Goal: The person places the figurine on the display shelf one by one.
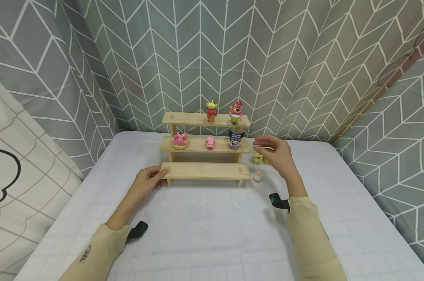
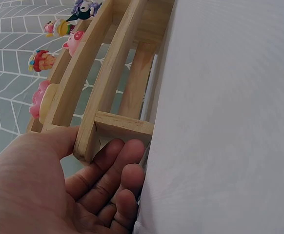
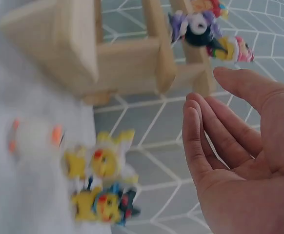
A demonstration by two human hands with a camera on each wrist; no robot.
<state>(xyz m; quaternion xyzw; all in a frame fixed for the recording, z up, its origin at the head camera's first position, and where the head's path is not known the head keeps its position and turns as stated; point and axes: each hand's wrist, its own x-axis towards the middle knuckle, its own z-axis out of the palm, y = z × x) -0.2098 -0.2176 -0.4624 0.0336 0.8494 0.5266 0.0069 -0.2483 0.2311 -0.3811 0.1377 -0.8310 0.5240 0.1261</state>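
**While the left hand steadies the wooden shelf, the right hand is free**

Since five toys are up on the shelf and three are down on the desk, the work looks more than half done. The top board carries a three-eyed alien near its middle and a pink bear near its right end. Along the middle board stand a pink toy on a yellow base at the left, a pink pig in the middle and a purple-and-black toy at the right.

What seems left is off to the right of the shelf. A small white toy is just beside the lowest board, and behind it a yellow toy in white and a yellow toy in blue and black stand side by side.

The left grip is narrow: the thumb lies on the left end of the lowest board, with fingers under it. The right grip is moderately wide and holds nothing, thumb and fingertips apart, near the purple-and-black toy.
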